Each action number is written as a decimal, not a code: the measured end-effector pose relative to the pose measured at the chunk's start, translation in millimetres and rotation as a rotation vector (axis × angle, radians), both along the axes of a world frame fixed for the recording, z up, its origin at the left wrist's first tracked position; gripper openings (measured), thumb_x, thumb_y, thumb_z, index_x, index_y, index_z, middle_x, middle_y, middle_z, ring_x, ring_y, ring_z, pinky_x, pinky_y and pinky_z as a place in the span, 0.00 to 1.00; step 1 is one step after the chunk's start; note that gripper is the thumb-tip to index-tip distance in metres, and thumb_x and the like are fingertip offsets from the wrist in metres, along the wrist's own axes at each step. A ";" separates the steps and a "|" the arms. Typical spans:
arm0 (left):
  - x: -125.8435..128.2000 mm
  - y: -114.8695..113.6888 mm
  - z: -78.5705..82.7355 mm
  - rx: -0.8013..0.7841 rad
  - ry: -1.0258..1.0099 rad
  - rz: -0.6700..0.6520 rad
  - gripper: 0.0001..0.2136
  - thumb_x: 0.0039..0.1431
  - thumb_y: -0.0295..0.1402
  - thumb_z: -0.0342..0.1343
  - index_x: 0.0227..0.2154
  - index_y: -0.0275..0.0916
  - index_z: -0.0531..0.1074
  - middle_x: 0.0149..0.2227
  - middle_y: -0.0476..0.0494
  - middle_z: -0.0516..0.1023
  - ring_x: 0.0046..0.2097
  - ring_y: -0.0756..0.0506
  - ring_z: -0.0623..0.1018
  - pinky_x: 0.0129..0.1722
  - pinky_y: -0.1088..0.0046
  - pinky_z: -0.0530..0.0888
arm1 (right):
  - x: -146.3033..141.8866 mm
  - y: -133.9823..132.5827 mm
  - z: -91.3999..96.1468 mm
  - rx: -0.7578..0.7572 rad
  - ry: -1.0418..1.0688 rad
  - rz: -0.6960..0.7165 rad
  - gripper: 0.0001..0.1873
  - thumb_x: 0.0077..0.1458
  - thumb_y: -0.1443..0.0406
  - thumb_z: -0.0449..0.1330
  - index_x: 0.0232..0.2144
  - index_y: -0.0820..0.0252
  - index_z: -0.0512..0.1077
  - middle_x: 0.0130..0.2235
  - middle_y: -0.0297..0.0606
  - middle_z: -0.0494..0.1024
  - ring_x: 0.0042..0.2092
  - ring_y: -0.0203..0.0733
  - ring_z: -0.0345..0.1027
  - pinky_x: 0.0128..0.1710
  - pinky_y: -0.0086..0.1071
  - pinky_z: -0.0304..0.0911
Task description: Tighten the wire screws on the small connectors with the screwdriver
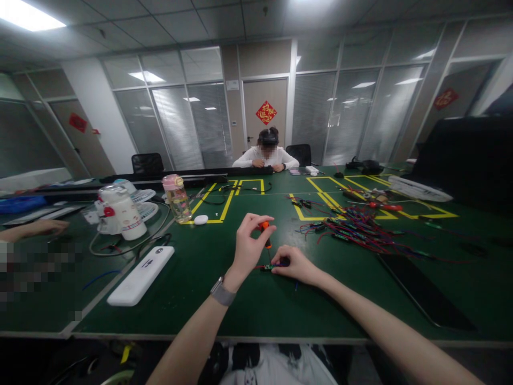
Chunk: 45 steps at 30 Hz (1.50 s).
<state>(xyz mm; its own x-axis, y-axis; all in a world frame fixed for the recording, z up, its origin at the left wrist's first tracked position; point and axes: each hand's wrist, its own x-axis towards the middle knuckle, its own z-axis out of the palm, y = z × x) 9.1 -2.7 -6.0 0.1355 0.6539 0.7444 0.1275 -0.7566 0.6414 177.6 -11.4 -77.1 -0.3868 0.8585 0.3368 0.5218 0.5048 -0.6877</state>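
Left hand (248, 248) is clamped on the screwdriver (265, 230), right hand (295, 264) pinches the module (267, 267) onto the table (240, 313), so I'd hold the tip upright.

Left hand (249, 245) pinches an orange screwdriver (264, 229) upright, tip down at a small wired module (267, 267) on the green table (224, 299). Right hand (295, 265) pins the module down, fingertips on it. Watch (222, 292) on left wrist. Wire pile (356, 230) near, to the right; dark tablet (420, 289) below it. White power bank (141, 275) to the left, bottle (177, 198) and white jar (120, 212) behind it. Person (266, 155) seated at far side; another's hand (38, 229) at left edge.
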 end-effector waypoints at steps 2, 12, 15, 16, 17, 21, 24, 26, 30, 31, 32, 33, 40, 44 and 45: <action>-0.2 -0.2 1.0 -0.011 0.009 -0.031 0.11 0.62 0.34 0.53 0.44 0.41 0.75 0.42 0.43 0.74 0.43 0.47 0.75 0.44 0.71 0.73 | 0.2 0.3 -0.3 0.009 0.003 0.004 0.05 0.44 0.69 0.68 0.28 0.62 0.77 0.28 0.35 0.74 0.33 0.40 0.66 0.34 0.31 0.60; -1.6 2.1 1.0 -0.067 -0.048 -0.049 0.09 0.58 0.34 0.57 0.41 0.41 0.77 0.39 0.43 0.73 0.40 0.47 0.75 0.39 0.73 0.73 | -0.2 -2.0 2.4 0.028 -0.020 0.000 0.04 0.44 0.68 0.67 0.28 0.60 0.77 0.28 0.35 0.74 0.34 0.40 0.66 0.35 0.31 0.61; -2.9 3.0 2.8 -0.107 -0.049 -0.134 0.12 0.63 0.33 0.50 0.46 0.41 0.74 0.46 0.42 0.74 0.45 0.47 0.75 0.45 0.71 0.72 | 0.1 -0.8 0.3 0.038 -0.016 0.006 0.04 0.45 0.67 0.67 0.28 0.60 0.77 0.28 0.35 0.74 0.34 0.40 0.66 0.35 0.32 0.61; -3.2 3.0 3.3 -0.129 -0.052 -0.173 0.13 0.64 0.32 0.48 0.48 0.41 0.73 0.47 0.41 0.74 0.47 0.47 0.75 0.47 0.69 0.71 | 0.3 -0.5 -0.4 0.042 -0.014 0.008 0.05 0.45 0.67 0.67 0.28 0.60 0.77 0.28 0.35 0.74 0.34 0.40 0.66 0.35 0.32 0.61; -3.3 3.0 3.7 -0.149 -0.057 -0.201 0.14 0.65 0.32 0.47 0.50 0.41 0.72 0.48 0.41 0.74 0.47 0.46 0.76 0.48 0.68 0.71 | 0.4 -0.4 -0.8 0.044 -0.013 0.007 0.05 0.45 0.67 0.67 0.28 0.61 0.77 0.28 0.35 0.74 0.34 0.40 0.66 0.35 0.32 0.61; -3.6 2.8 3.6 -0.121 -0.036 -0.100 0.12 0.61 0.32 0.53 0.46 0.40 0.73 0.41 0.42 0.76 0.43 0.46 0.76 0.45 0.69 0.72 | 0.4 -0.7 -1.5 0.053 -0.018 0.004 0.05 0.44 0.68 0.68 0.28 0.61 0.77 0.28 0.35 0.74 0.34 0.40 0.66 0.35 0.32 0.61; -4.2 2.4 3.5 -0.008 0.014 0.080 0.08 0.57 0.33 0.59 0.39 0.41 0.77 0.35 0.46 0.73 0.39 0.47 0.74 0.43 0.71 0.71 | 0.5 -0.4 -2.3 0.057 -0.023 0.002 0.05 0.45 0.68 0.68 0.28 0.61 0.77 0.28 0.35 0.74 0.34 0.40 0.66 0.35 0.32 0.61; -4.4 1.8 3.8 0.020 0.044 0.100 0.09 0.58 0.34 0.57 0.40 0.42 0.77 0.36 0.46 0.71 0.40 0.47 0.73 0.44 0.71 0.70 | 0.9 0.3 -3.2 0.058 -0.020 0.002 0.05 0.44 0.68 0.68 0.28 0.61 0.77 0.28 0.35 0.75 0.34 0.40 0.66 0.35 0.32 0.61; -3.0 1.0 3.9 -0.052 0.060 -0.115 0.16 0.65 0.32 0.46 0.53 0.43 0.69 0.45 0.42 0.73 0.47 0.46 0.74 0.48 0.69 0.70 | 1.5 1.5 -4.7 0.069 -0.018 0.018 0.04 0.45 0.68 0.67 0.28 0.61 0.77 0.29 0.37 0.76 0.35 0.41 0.66 0.37 0.33 0.62; -2.5 1.0 3.6 -0.071 0.055 -0.149 0.16 0.65 0.32 0.46 0.54 0.43 0.67 0.45 0.42 0.74 0.46 0.46 0.75 0.47 0.69 0.70 | 1.4 1.5 -4.9 0.074 -0.020 0.019 0.04 0.46 0.67 0.67 0.28 0.60 0.77 0.30 0.37 0.76 0.36 0.41 0.66 0.38 0.33 0.62; -2.0 0.8 3.3 -0.075 0.055 -0.151 0.16 0.64 0.32 0.48 0.54 0.42 0.67 0.44 0.43 0.74 0.44 0.46 0.75 0.45 0.69 0.71 | 1.2 1.2 -4.9 0.079 -0.022 0.015 0.04 0.46 0.67 0.68 0.27 0.60 0.77 0.30 0.37 0.76 0.36 0.41 0.66 0.38 0.33 0.62; -1.7 0.6 2.9 -0.063 0.060 -0.120 0.16 0.63 0.32 0.50 0.53 0.42 0.69 0.41 0.44 0.74 0.42 0.47 0.75 0.44 0.70 0.71 | 0.9 0.7 -4.7 0.082 -0.025 0.008 0.04 0.45 0.67 0.68 0.27 0.60 0.77 0.31 0.37 0.76 0.36 0.41 0.66 0.38 0.33 0.62; -2.4 -3.1 3.5 0.097 0.155 0.105 0.13 0.64 0.32 0.48 0.49 0.42 0.71 0.42 0.43 0.72 0.43 0.46 0.73 0.45 0.69 0.70 | 0.1 -2.5 0.4 0.055 -0.040 -0.006 0.04 0.45 0.69 0.67 0.28 0.60 0.77 0.29 0.36 0.73 0.35 0.40 0.66 0.35 0.32 0.62; -2.1 -2.0 3.4 0.035 0.086 -0.061 0.15 0.65 0.31 0.46 0.52 0.41 0.68 0.47 0.41 0.73 0.46 0.46 0.75 0.48 0.68 0.71 | 2.0 -1.0 1.1 0.031 -0.038 0.040 0.05 0.45 0.69 0.66 0.30 0.60 0.78 0.29 0.35 0.73 0.34 0.40 0.66 0.36 0.32 0.62; -2.1 -1.1 3.1 0.023 0.066 -0.072 0.14 0.64 0.31 0.48 0.51 0.41 0.70 0.45 0.42 0.74 0.45 0.46 0.75 0.46 0.69 0.71 | 2.3 -0.6 0.6 0.026 -0.035 0.040 0.06 0.45 0.70 0.66 0.30 0.60 0.78 0.29 0.35 0.73 0.34 0.40 0.66 0.36 0.32 0.62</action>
<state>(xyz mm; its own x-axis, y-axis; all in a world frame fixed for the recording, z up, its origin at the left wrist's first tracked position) 6.9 -3.8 -2.8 0.2311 0.6238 0.7467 0.1133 -0.7795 0.6161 179.9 -11.9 -76.4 -0.4329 0.8332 0.3439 0.5245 0.5431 -0.6557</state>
